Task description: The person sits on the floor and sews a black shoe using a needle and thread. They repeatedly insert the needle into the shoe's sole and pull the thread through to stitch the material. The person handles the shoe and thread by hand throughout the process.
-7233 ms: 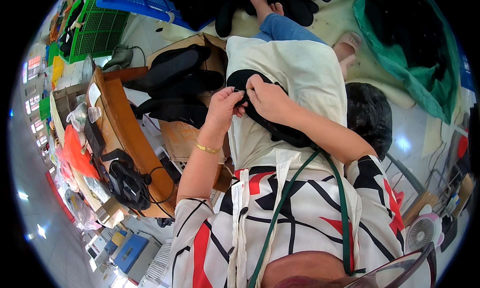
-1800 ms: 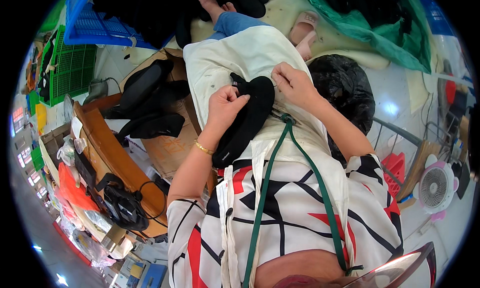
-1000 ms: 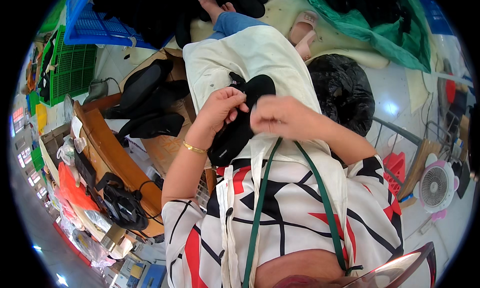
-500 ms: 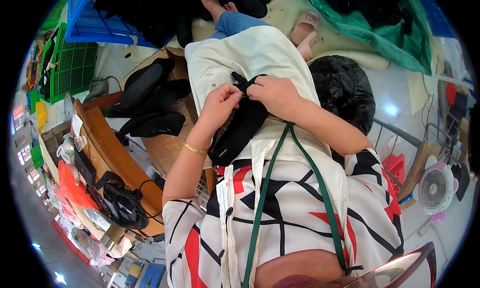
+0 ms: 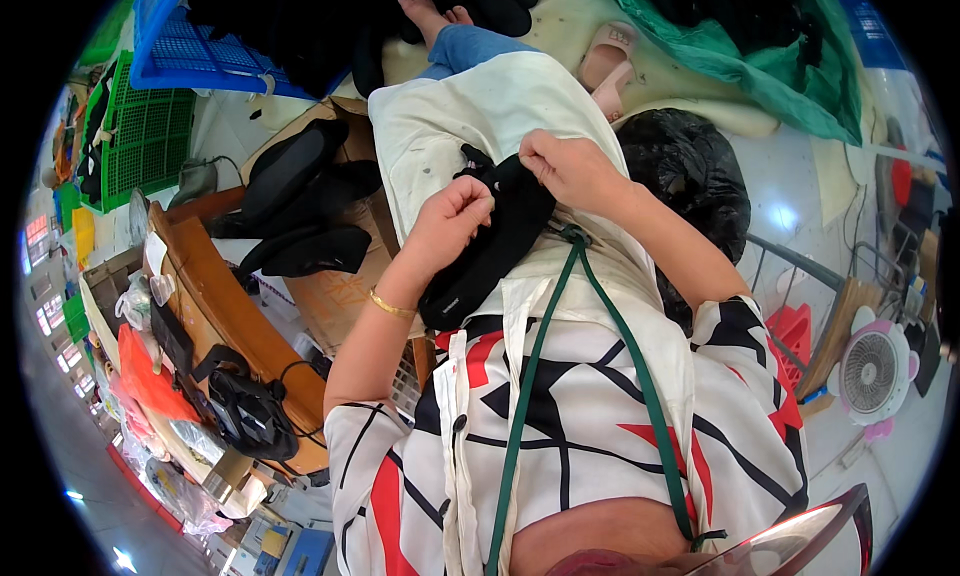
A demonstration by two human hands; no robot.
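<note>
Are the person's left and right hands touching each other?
Apart: the head view shows the black item through a gap between left hand and right hand.

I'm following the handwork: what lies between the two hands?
In the head view, part of the black shoe-shaped piece lies between the left hand and the right hand; any thread there is too fine to tell.

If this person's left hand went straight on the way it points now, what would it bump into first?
The left hand would probably meet the black fabric piece first; the two may already touch, as depth is unclear.
</note>
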